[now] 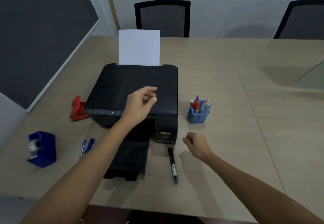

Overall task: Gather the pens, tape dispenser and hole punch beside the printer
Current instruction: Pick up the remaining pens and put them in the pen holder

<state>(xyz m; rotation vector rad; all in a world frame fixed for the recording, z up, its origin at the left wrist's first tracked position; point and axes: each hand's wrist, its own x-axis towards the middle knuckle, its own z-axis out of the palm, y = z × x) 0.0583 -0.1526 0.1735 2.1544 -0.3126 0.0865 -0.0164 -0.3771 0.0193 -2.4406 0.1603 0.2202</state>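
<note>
A black printer stands mid-table with white paper upright in its rear feed. My left hand hovers over the printer lid, fingers loosely curled, holding nothing. My right hand hangs above the table right of the printer, fingers curled and empty. A black marker lies just left of that hand. Two blue pens lie left of the output tray. A blue tape dispenser sits at the near left. A red hole punch rests against the printer's left side.
A blue mesh pen cup holding several pens stands right of the printer. The printer's black output tray sticks out toward me. Two black chairs stand behind the far table edge. A dark wall panel runs along the left.
</note>
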